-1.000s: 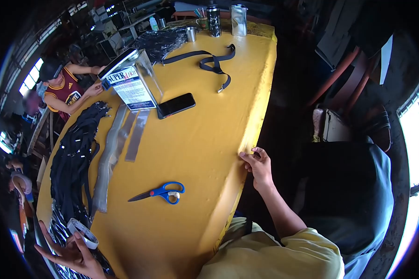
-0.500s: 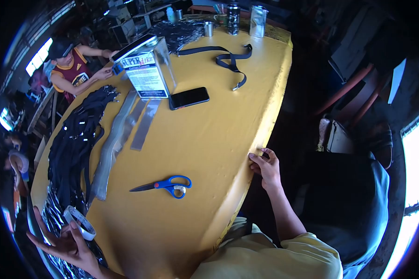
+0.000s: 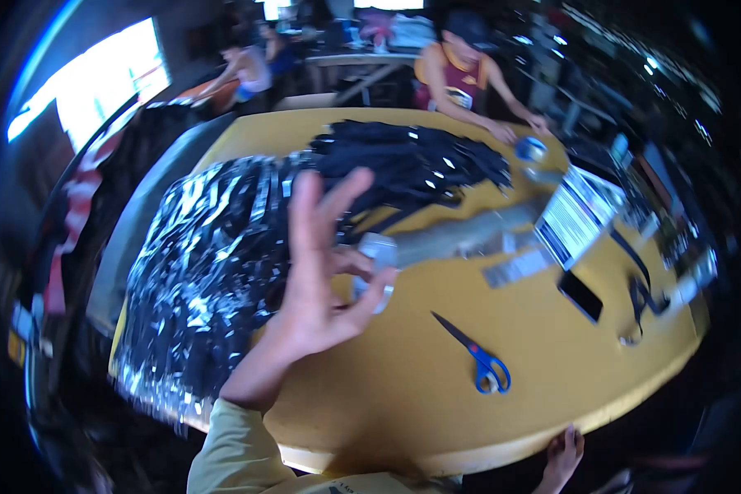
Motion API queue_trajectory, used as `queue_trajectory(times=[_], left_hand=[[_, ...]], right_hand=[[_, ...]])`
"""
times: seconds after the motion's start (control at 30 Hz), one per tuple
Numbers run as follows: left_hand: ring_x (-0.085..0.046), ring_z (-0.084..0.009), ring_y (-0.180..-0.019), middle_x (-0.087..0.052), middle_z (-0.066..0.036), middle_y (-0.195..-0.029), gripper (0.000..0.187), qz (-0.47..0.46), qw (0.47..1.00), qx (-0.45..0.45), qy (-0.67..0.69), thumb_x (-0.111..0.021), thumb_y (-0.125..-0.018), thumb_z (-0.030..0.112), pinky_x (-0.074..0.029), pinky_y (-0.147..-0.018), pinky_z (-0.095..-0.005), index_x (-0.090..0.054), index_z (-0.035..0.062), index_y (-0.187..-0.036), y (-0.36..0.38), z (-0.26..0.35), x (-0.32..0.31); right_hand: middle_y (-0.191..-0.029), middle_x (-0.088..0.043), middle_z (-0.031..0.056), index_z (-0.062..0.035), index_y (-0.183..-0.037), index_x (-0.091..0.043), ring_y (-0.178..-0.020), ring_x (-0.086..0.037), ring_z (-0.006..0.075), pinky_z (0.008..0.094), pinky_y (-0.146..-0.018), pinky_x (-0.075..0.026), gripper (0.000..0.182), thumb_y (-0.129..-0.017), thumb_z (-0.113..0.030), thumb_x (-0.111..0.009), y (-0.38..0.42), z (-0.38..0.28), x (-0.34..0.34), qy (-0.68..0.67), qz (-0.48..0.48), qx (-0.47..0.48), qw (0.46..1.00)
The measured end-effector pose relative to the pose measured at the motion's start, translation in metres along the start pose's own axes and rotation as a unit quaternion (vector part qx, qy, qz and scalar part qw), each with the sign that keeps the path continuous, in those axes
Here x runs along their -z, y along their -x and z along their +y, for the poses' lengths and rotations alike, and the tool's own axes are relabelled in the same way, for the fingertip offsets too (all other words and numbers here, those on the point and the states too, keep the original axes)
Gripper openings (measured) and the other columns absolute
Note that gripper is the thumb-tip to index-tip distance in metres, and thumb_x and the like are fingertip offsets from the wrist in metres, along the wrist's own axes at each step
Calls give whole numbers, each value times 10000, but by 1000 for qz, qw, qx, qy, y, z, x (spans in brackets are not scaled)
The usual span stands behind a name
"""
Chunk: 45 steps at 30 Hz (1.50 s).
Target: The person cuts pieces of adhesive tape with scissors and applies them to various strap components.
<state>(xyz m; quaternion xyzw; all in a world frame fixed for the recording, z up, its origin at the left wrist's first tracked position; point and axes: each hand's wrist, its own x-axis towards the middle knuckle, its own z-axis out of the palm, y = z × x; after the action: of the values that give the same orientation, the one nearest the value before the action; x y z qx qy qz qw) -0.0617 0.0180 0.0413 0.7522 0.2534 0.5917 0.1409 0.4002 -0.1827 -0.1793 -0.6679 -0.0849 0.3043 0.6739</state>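
Note:
My left hand (image 3: pixel 321 280) is raised over the table, thumb and a finger pinching a pale tape roll (image 3: pixel 379 249) while other fingers point upward. Motion blurs both. Behind this hand lies a heap of shiny black strips (image 3: pixel 198 272). Low at the right, my right hand (image 3: pixel 563 454) is by the near edge of the yellow tabletop (image 3: pixel 370 387); its fingers are loosely bent and apart, with nothing seen in them. Blue-handled scissors (image 3: pixel 482 362) lie on the top between my two hands.
Matte black straps (image 3: pixel 412 160) and clear plastic strips (image 3: pixel 461 235) lie further back. At the right are a labelled can (image 3: pixel 576 218), a phone (image 3: pixel 580 296) and a black strap with a buckle (image 3: pixel 638 300). Across the table, a person in a cap (image 3: pixel 461 70) works near a blue roll (image 3: pixel 530 149).
The view has swung left. My left hand has come up and inward with the tape roll. My right hand now appears lower, by the near table edge.

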Motion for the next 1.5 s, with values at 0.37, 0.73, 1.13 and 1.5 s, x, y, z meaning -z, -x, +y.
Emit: queue_trajectory(times=[0.37,0.73,1.13,1.5], left_hand=[[-626,-293,-1109,-154,-372,-1524,1191,36,995,-86,-23,-652,-796,-159,-588,-728,-267,224,199,-1520,-5,17,24],[-676,-257,-990,-156,-363,-1524,1247,23,992,-117,-28,-678,-784,-155,-587,-763,-289,249,250,-1513,8,36,20],[-512,-366,-1272,-175,-394,-1499,1249,-4,986,-162,-48,-712,-776,-128,-598,-758,-302,233,216,-1518,7,43,23],[-676,-166,-835,-392,-212,-1445,1099,-30,982,74,174,-716,-813,-81,-576,-659,-257,68,125,-1554,0,31,15]], right_hand=[[-777,-628,169,-33,-1246,-464,-636,-615,201,244,-489,-512,599,-787,-125,-838,11,-92,-16,228,110,427,868],[-1031,-709,110,22,-1159,-625,-932,-698,204,330,-828,-543,450,-752,-49,-804,209,-219,-303,50,-491,572,655],[-961,-681,131,-28,-1189,-598,-867,-685,308,400,-751,-553,383,-820,-15,-701,216,-225,-335,109,-566,642,506],[-865,-643,121,-31,-1191,-549,-768,-652,317,415,-703,-524,397,-814,2,-672,209,-234,-353,100,-495,735,452]])
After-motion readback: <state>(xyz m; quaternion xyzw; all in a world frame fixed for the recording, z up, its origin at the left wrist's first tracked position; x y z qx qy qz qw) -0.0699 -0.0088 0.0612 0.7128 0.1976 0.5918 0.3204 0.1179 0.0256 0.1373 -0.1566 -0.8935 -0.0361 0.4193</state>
